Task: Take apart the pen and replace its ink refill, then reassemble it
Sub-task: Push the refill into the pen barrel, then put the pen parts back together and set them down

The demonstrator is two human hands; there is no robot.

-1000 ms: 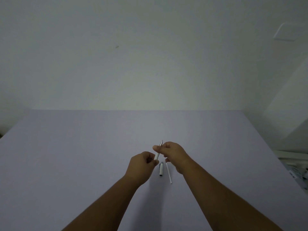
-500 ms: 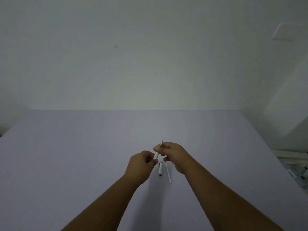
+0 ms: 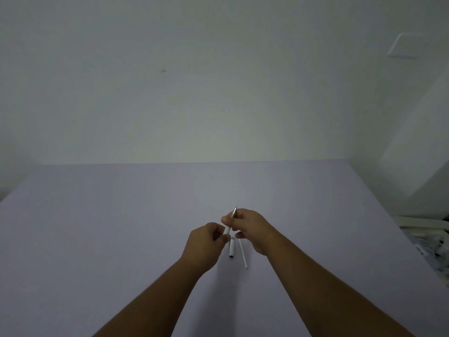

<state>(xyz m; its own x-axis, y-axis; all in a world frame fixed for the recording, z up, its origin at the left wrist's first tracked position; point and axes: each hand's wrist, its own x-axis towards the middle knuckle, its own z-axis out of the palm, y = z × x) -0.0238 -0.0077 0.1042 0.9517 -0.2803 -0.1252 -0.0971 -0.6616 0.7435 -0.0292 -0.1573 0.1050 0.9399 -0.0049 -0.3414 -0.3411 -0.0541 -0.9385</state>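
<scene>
A slim white pen with a metal tip is held tilted above the lavender table, tip pointing away and up. My left hand grips its lower white barrel. My right hand pinches its upper end near the tip. Below the hands, a short white pen cap lies on the table. Beside it on the right lies a thin white ink refill. The middle of the pen is hidden by my fingers.
A plain white wall rises behind the table's far edge. Off the table's right edge sits a pile of white cables and clutter. A wall plate is at the upper right.
Both hands stay on the pen in nearly the same spot. The cap and refill have not moved on the table.
</scene>
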